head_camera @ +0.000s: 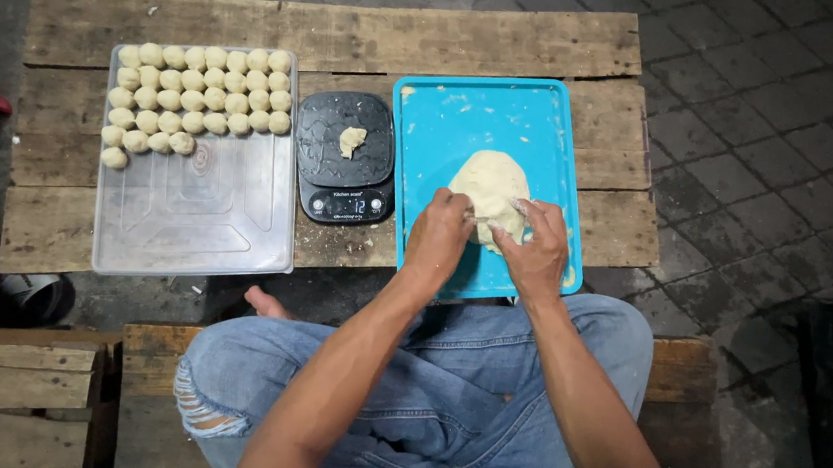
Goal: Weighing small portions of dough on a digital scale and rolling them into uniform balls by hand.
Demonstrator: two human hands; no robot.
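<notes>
Both hands, left (436, 236) and right (538, 255), have fingers clamped on the dough lump (489, 185) on the blue tray (447, 116). Left of them, 1 pinch (351, 140) sits on the scale (343, 157); beyond, balls (198, 94) fill under half the clear tray (197, 215). Much dough remains.

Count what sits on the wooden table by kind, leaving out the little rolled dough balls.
blue tray: 1
clear tray: 1
black scale: 1
large dough lump: 1
small dough piece, on the scale: 1
Total: 5
</notes>
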